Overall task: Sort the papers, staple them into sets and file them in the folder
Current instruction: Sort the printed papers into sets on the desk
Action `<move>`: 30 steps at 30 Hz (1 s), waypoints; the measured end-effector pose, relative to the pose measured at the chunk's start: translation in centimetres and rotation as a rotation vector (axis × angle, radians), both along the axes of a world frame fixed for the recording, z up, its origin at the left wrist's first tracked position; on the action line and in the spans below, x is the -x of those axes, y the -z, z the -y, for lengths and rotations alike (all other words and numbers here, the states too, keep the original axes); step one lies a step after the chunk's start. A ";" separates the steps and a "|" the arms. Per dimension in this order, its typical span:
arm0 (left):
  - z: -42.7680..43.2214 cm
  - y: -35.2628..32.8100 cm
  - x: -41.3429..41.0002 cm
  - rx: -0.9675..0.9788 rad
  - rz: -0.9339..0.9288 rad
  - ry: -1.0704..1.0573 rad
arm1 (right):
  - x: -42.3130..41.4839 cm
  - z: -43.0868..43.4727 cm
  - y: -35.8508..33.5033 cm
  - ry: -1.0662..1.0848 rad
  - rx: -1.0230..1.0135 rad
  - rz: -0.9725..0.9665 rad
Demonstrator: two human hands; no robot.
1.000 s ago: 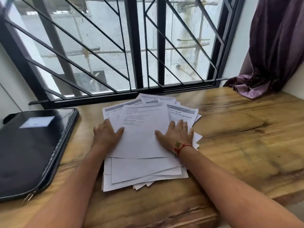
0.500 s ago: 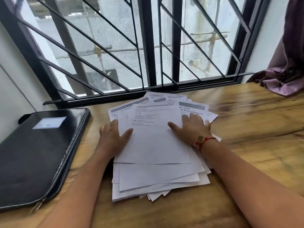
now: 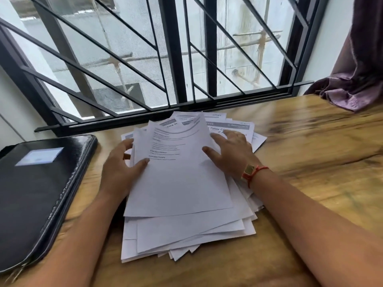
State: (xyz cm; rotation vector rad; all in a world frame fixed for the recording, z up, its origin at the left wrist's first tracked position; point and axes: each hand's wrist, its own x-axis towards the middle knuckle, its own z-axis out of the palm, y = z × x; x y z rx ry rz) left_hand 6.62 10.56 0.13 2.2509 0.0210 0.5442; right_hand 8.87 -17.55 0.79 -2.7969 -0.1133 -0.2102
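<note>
Lifting the top sheet (image 3: 178,183) off a loose pile of papers (image 3: 186,230), a person begins sorting at a wooden surface (image 3: 310,162) beneath a barred window. Half a second earlier both hands lay flat on either side of that sheet. Now the left grip (image 3: 119,170) has closed on its left edge, thumb on the printed face and fingers tucked behind, and the page's far end bows upward. The right grip (image 3: 230,154) is open, fingers spread and pressing the papers beside it, apparently to keep the pile from sliding. The shift suggests that squaring up is over and the first page is being picked off, with stapling and filing still to come; no stapler is in view. The pile sits in the middle of the surface, just right of the zipped black folder (image 3: 37,193), which lies shut. The sheets run lengthwise from the person toward the window, headings at the far end and text upright to the reader, with the lower pages fanned unevenly at the near corners. A purple curtain (image 3: 356,79) drapes onto the far right corner.
</note>
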 end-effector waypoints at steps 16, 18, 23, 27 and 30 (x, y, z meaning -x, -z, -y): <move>-0.7 0.8 -1.2 0.345 -0.122 -0.092 | -0.5 -0.1 0.5 -0.159 -0.191 0.088; -0.6 0.8 -1.1 0.344 -0.121 -0.105 | -0.4 0.3 0.2 -0.119 -0.172 0.074; -0.5 0.9 -0.9 0.340 -0.165 -0.099 | 0.2 0.4 -0.2 -0.068 -0.199 0.049; -0.5 1.0 -0.8 0.314 -0.216 -0.093 | 0.1 0.6 -0.4 -0.013 -0.310 0.025; -0.8 0.9 -0.8 0.318 -0.267 -0.101 | -0.2 1.1 -0.4 0.063 -0.382 -0.017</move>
